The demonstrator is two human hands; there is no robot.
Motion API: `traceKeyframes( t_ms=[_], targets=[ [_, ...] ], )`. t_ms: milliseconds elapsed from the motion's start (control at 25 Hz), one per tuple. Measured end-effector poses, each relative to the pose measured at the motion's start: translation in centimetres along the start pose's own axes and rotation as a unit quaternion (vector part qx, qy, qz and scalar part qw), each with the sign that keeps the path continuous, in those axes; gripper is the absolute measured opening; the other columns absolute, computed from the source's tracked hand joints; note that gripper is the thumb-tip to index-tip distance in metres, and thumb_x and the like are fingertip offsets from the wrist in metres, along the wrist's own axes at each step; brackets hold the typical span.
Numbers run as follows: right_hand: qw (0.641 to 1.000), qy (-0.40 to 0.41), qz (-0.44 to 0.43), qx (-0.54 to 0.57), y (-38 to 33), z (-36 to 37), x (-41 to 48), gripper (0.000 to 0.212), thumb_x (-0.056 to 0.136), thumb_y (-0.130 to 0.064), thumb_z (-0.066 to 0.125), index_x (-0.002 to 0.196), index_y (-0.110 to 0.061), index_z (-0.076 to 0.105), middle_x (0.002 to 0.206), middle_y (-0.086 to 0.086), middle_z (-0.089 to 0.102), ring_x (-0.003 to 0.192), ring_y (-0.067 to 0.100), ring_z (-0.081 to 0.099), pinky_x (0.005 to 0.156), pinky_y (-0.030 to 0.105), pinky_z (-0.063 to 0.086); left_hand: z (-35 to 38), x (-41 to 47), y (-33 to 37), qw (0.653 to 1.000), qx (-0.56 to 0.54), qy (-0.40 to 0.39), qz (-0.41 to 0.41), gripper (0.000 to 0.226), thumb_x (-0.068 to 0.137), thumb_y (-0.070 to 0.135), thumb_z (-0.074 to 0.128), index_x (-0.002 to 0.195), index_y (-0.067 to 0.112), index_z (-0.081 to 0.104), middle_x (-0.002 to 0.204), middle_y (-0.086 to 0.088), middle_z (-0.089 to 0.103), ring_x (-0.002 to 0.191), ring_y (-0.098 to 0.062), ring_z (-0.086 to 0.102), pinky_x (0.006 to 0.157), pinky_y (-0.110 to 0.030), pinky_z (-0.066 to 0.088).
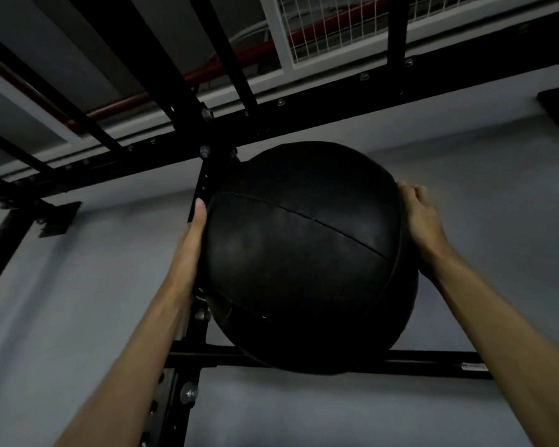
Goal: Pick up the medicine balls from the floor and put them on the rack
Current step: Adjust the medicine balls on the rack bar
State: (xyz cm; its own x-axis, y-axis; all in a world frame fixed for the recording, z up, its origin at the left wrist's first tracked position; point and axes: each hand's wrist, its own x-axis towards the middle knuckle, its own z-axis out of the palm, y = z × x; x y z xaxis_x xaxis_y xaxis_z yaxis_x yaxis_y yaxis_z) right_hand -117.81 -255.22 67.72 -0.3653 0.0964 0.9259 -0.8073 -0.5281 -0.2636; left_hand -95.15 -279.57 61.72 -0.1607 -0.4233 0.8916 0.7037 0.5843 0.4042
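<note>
The medicine ball (304,253) is up at rack height, well off the floor, clamped between two raised hands. Its underside overlaps the lower crossbar (433,362) and its left flank sits close against the drilled upright (204,182). Whether the bar already takes its weight cannot be told.

It is a large, round ball of matt black leather-like panels, joined by thin stitched seams that cross its face in arcs. The skin looks scuffed and slightly soft, so it probably gives under pressure rather than sliding.

The left hand (192,240) lies flat on the ball's left side. Its grip is spread and straight, pressing inward between ball and upright. The right hand (421,221) is on the opposite side, its grip hooked with fingers curled over the ball's far edge. Squeezing from both sides is likely the only way to hold something too wide for one palm, and the hooked right hand can pull it back if it rolls.

The rack is black square steel tube with bolted joints and rows of holes. A heavy top beam (336,104) runs above the ball. Behind it is a plain grey wall (481,188), and overhead a red pipe (117,106) and a white wire mesh panel (336,27).
</note>
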Motion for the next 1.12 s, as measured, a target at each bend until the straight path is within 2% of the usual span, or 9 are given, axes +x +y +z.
traceKeyframes(
  t_ms=[160, 280, 400, 480, 600, 760, 960, 1040, 1120],
  targets=[
    [0.999, -0.029, 0.006, -0.033, 0.5, 3.1, 2.1, 0.024, 0.101, -0.036, 0.052, 0.106, -0.017, 0.064, 0.11, 0.007, 0.067, 0.101, 0.018, 0.059, 0.087, 0.03, 0.045, -0.6, -0.9, -0.3, 0.999, 0.025, 0.044, -0.009, 0.066, 0.077, 0.076, 0.056, 0.127, 0.034, 0.066, 0.118, 0.012, 0.072, 0.112, -0.007, 0.066, 0.092, -0.027, 0.051],
    [0.996, 0.003, -0.019, -0.086, 0.1, 4.6, 2.4, 0.02, 0.098, -0.036, 0.057, 0.099, -0.016, 0.061, 0.101, 0.007, 0.064, 0.096, 0.019, 0.058, 0.079, 0.026, 0.039, -1.3, 0.0, -0.7, 0.995, 0.032, 0.065, 0.064, 0.04, 0.096, 0.047, 0.056, 0.134, 0.032, 0.061, 0.128, 0.01, 0.067, 0.118, -0.005, 0.062, 0.099, -0.026, 0.05],
    [0.994, -0.009, -0.009, -0.106, 0.4, 4.4, 1.4, 0.021, 0.099, -0.033, 0.053, 0.098, -0.015, 0.064, 0.107, 0.011, 0.067, 0.096, 0.02, 0.058, 0.074, 0.025, 0.038, -1.2, 1.9, -0.7, 0.997, 0.022, 0.042, 0.06, 0.033, 0.101, 0.029, 0.055, 0.133, 0.026, 0.063, 0.126, 0.005, 0.068, 0.115, -0.007, 0.063, 0.099, -0.025, 0.051],
    [0.993, -0.067, 0.025, -0.09, 1.3, 3.2, -0.4, 0.034, 0.102, -0.042, 0.047, 0.114, -0.019, 0.069, 0.126, 0.006, 0.068, 0.113, 0.018, 0.06, 0.095, 0.028, 0.046, -0.9, 3.7, -1.4, 0.999, 0.024, 0.029, 0.035, 0.03, 0.102, 0.025, 0.055, 0.13, 0.025, 0.065, 0.124, 0.002, 0.069, 0.115, -0.011, 0.064, 0.102, -0.029, 0.051],
    [0.983, -0.147, 0.061, -0.093, 3.0, 1.3, -4.5, 0.069, 0.097, -0.069, 0.038, 0.155, -0.032, 0.037, 0.159, -0.011, 0.037, 0.146, 0.01, 0.035, 0.124, 0.038, 0.024, -0.3, 5.8, -2.6, 1.0, 0.021, 0.019, -0.012, 0.028, 0.102, 0.021, 0.053, 0.126, 0.022, 0.068, 0.122, -0.002, 0.069, 0.116, -0.016, 0.064, 0.098, -0.028, 0.052],
    [0.985, -0.116, 0.035, -0.124, 4.3, 2.1, -7.5, 0.074, 0.096, -0.07, 0.035, 0.16, -0.036, 0.017, 0.165, -0.01, 0.023, 0.15, 0.011, 0.024, 0.117, 0.028, 0.018, 0.2, 6.5, -3.0, 0.999, 0.028, 0.019, -0.033, 0.029, 0.104, 0.016, 0.049, 0.128, 0.014, 0.065, 0.114, -0.002, 0.068, 0.099, -0.009, 0.064, 0.071, -0.012, 0.052],
    [0.98, -0.118, 0.024, -0.158, 4.3, 4.8, -5.4, 0.078, 0.095, -0.073, 0.034, 0.16, -0.032, 0.021, 0.165, -0.005, 0.025, 0.151, 0.016, 0.026, 0.123, 0.038, 0.02, -2.2, 6.8, -3.6, 0.986, 0.145, 0.081, 0.005, 0.031, 0.095, 0.006, 0.054, 0.114, 0.02, 0.073, 0.114, -0.003, 0.072, 0.11, -0.02, 0.065, 0.101, -0.035, 0.052],
    [0.979, -0.114, 0.01, -0.167, 4.0, 6.8, -4.7, 0.073, 0.098, -0.069, 0.036, 0.158, -0.027, 0.029, 0.161, -0.001, 0.035, 0.148, 0.019, 0.033, 0.12, 0.037, 0.025, -2.6, 5.6, -3.3, 0.978, 0.168, 0.106, 0.068, 0.034, 0.093, 0.002, 0.052, 0.112, 0.019, 0.073, 0.11, 0.0, 0.072, 0.108, -0.015, 0.065, 0.103, -0.036, 0.05],
    [0.981, -0.099, 0.023, -0.168, 4.0, 8.7, -4.1, 0.066, 0.099, -0.066, 0.037, 0.146, -0.019, 0.038, 0.147, 0.007, 0.049, 0.137, 0.026, 0.046, 0.113, 0.04, 0.035, -2.2, 4.1, -3.3, 0.973, 0.181, 0.061, 0.13, 0.029, 0.098, 0.019, 0.052, 0.124, 0.023, 0.066, 0.123, 0.002, 0.065, 0.119, -0.013, 0.058, 0.107, -0.033, 0.045]
  ],
)
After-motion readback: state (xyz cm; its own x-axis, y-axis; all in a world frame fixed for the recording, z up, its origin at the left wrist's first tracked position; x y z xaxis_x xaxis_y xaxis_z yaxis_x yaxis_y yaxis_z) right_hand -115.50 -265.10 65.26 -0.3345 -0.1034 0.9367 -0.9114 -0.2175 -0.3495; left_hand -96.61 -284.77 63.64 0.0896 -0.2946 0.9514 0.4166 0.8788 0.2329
